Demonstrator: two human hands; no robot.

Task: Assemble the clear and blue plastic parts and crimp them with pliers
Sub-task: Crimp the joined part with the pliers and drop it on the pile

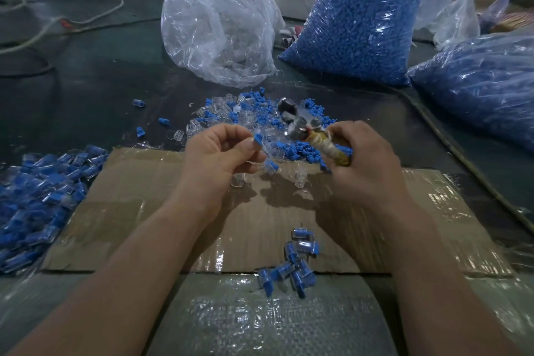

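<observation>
left hand [219,153] pinches one blue part [258,140]; right hand [367,166] grips pliers [303,130]

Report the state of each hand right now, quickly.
Left hand: closed, pinching a blue and clear part at the fingertips.
Right hand: closed, holding the pliers by their wrapped handles.

Head camera looks down, close over cardboard [173,211].

Blurred pliers [292,118], handles mostly inside the right hand [367,166].
</observation>
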